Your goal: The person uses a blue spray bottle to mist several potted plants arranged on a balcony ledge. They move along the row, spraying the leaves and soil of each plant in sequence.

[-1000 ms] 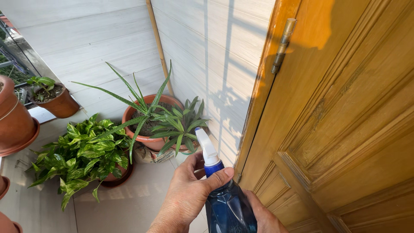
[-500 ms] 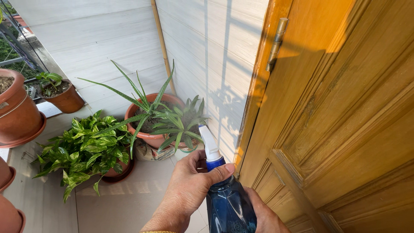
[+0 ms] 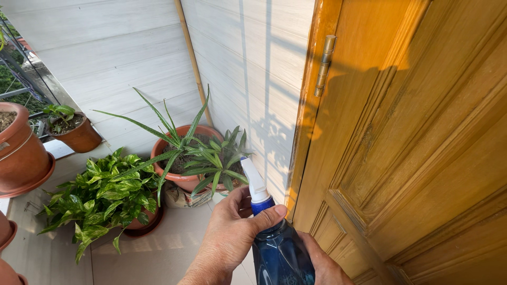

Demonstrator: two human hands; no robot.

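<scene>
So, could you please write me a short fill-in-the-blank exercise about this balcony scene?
1. The left hand wraps the neck of a dark ____ plastic spray bottle with a white nozzle.
2. The right hand supports the bottle beside a varnished ____ door.
3. The spiky long-leaved plant grows in a round ____ pot.
4. The broad-leaved green plant stands to the ____ of that pot.

Missing words: blue; wooden; terracotta; left

blue spray bottle (image 3: 280, 253): base cut off by bottom edge. right hand (image 3: 323, 264): mostly hidden behind bottle, fingers not visible. left hand (image 3: 232, 237): wrist cut off below. large terracotta pot (image 3: 18, 153): cropped at left edge. leafy plant's pot (image 3: 140, 221): mostly hidden under foliage.
</scene>
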